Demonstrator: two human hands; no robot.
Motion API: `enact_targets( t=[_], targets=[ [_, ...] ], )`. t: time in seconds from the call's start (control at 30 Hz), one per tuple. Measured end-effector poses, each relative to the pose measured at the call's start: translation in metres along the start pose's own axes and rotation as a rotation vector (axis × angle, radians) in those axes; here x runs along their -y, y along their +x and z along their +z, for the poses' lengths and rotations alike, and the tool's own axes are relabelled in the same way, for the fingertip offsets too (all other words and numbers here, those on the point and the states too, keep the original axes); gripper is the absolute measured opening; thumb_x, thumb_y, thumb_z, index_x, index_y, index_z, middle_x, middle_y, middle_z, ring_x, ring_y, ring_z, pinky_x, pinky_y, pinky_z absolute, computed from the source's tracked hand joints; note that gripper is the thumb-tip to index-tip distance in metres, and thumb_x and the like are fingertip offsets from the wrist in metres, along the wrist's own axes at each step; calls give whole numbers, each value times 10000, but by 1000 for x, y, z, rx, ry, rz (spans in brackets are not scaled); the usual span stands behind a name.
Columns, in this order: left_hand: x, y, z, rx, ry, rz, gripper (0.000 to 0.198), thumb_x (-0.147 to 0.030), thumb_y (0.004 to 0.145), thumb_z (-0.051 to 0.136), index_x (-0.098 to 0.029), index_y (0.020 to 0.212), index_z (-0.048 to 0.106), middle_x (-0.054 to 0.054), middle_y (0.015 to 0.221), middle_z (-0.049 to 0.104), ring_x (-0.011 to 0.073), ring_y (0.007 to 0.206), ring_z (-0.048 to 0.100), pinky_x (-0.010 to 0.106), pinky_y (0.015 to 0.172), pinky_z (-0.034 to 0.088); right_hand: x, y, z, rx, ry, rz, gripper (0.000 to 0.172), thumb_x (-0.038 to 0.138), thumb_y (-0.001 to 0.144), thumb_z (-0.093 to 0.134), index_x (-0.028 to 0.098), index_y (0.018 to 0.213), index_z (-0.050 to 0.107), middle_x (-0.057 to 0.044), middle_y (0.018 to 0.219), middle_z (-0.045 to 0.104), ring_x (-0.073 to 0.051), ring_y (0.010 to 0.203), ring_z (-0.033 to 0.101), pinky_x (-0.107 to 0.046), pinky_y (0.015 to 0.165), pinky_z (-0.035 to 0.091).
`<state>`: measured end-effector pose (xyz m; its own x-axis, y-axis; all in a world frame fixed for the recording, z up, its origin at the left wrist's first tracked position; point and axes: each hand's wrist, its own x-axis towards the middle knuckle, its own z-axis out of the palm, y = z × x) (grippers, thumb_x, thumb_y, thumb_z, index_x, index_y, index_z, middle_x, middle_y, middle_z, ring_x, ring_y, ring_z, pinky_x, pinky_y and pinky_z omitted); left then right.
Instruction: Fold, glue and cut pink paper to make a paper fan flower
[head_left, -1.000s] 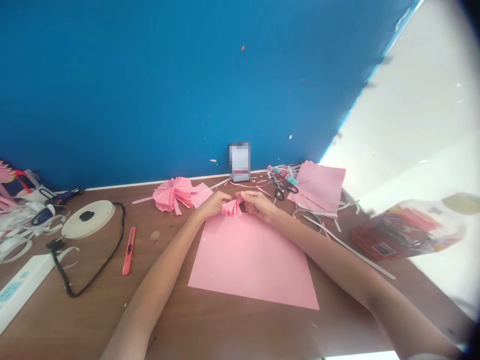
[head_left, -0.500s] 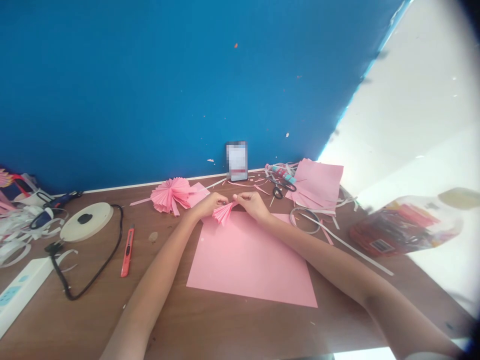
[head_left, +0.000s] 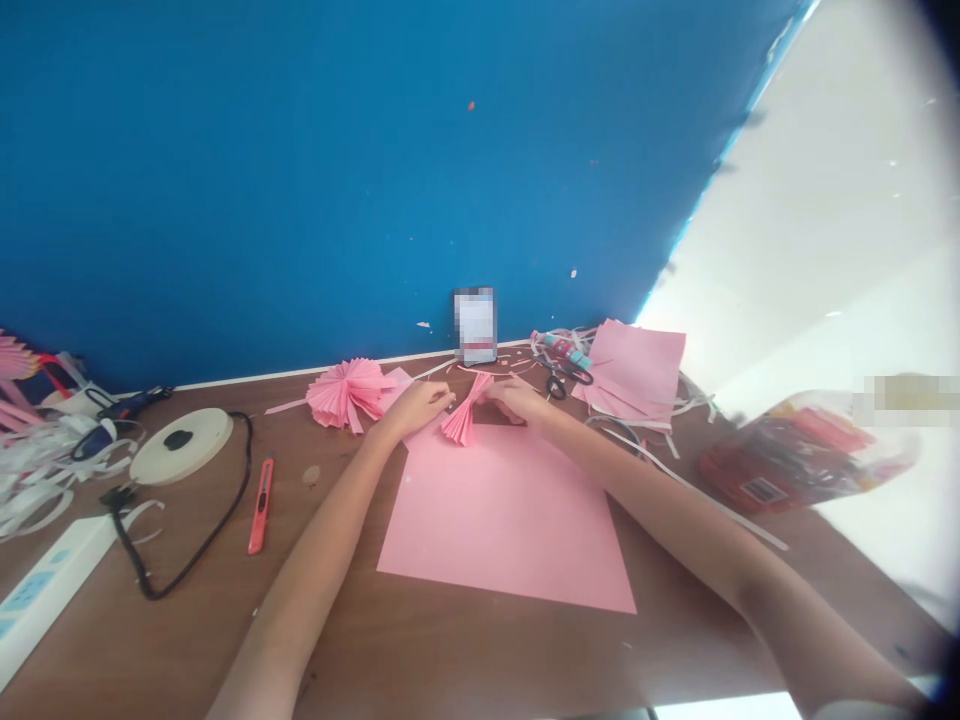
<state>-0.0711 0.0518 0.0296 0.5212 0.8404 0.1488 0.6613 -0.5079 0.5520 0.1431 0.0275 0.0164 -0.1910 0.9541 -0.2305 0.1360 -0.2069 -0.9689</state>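
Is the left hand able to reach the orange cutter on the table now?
Likely yes: the orange cutter lies uncovered near the left forearm, but the left hand is on the pleated paper.

Both hands meet at the far edge of a flat pink sheet (head_left: 506,520) on the brown table (head_left: 450,660). The left hand (head_left: 417,406) and right hand (head_left: 517,398) pinch a small pleated pink fan (head_left: 463,417) between them. A finished pink rosette (head_left: 346,392) lies just left; scissors (head_left: 559,376) and an orange knife (head_left: 259,503) lie apart.
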Motion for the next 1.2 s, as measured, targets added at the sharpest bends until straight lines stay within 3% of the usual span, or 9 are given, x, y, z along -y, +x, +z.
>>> enact_targets(
  t=[0.13, 0.23, 0.4, 0.5, 0.67, 0.77, 0.9, 1.07, 1.2],
  targets=[
    [-2, 3, 7, -207, 41, -82, 244, -340, 848, 459, -176, 708, 574, 2, 631, 567, 129, 572, 467, 244, 536, 283, -1, 2, -14, -125, -377, -242, 110, 256, 698, 607, 192, 644, 678, -16, 562, 575, -122, 528, 465, -238, 484, 299],
    [-2, 3, 13, -378, 49, -177, 151, -290, 824, 511, -187, 893, 597, 25, 767, 615, 155, 698, 542, 243, 600, 338, -1, -2, -17, -278, -667, -297, 101, 241, 720, 586, 219, 701, 682, -48, 693, 647, -186, 663, 550, -270, 569, 342],
    [-7, -2, 16, -583, 200, -307, 206, -245, 813, 527, -192, 1012, 544, 84, 1043, 589, 174, 791, 560, 261, 633, 356, 3, -14, -6, -577, -745, -412, 436, 240, 778, 500, 223, 1212, 535, -119, 1137, 591, -242, 858, 588, -310, 654, 404],
    [-12, -2, 15, -519, 206, -353, 150, -290, 827, 509, -192, 926, 566, 73, 945, 614, 169, 710, 552, 259, 584, 327, 2, -21, 6, -576, -737, -496, 440, 217, 821, 438, 222, 1259, 484, -110, 1104, 605, -238, 886, 586, -302, 673, 409],
    [-19, 4, 27, -205, 70, -384, 355, -390, 860, 426, -184, 593, 536, 57, 645, 607, 168, 589, 517, 280, 557, 291, -7, -18, 15, -250, -781, -410, 453, 270, 858, 461, 223, 1309, 458, -56, 800, 674, -214, 722, 598, -272, 651, 399],
    [-21, 6, 39, -204, 12, -332, 316, -342, 860, 412, -181, 627, 552, 59, 685, 626, 162, 619, 529, 272, 571, 308, -12, -10, 13, -126, -773, -420, 452, 271, 860, 465, 233, 1311, 467, -44, 811, 684, -198, 712, 607, -259, 651, 401],
    [-23, 6, 50, -140, -219, -338, 289, -299, 855, 417, -165, 631, 541, 44, 644, 613, 138, 594, 529, 244, 555, 341, -16, -6, 12, -109, -703, -535, 326, 195, 834, 453, 207, 1122, 606, -47, 849, 691, -176, 744, 611, -254, 697, 414],
    [-29, 6, 57, -116, -575, -441, 366, -474, 867, 425, -165, 687, 505, -7, 536, 514, 87, 429, 447, 218, 455, 326, -20, -9, 14, -151, -535, -609, 232, 129, 770, 442, 187, 862, 647, -25, 834, 681, -152, 727, 588, -253, 714, 422],
    [-34, 6, 59, -155, -743, -426, 359, -511, 817, 520, -169, 717, 483, -45, 539, 452, 53, 404, 393, 186, 416, 296, -21, -10, 13, -110, -393, -582, 206, 182, 785, 437, 175, 830, 638, -15, 811, 662, -148, 718, 577, -264, 714, 435]
  ],
)
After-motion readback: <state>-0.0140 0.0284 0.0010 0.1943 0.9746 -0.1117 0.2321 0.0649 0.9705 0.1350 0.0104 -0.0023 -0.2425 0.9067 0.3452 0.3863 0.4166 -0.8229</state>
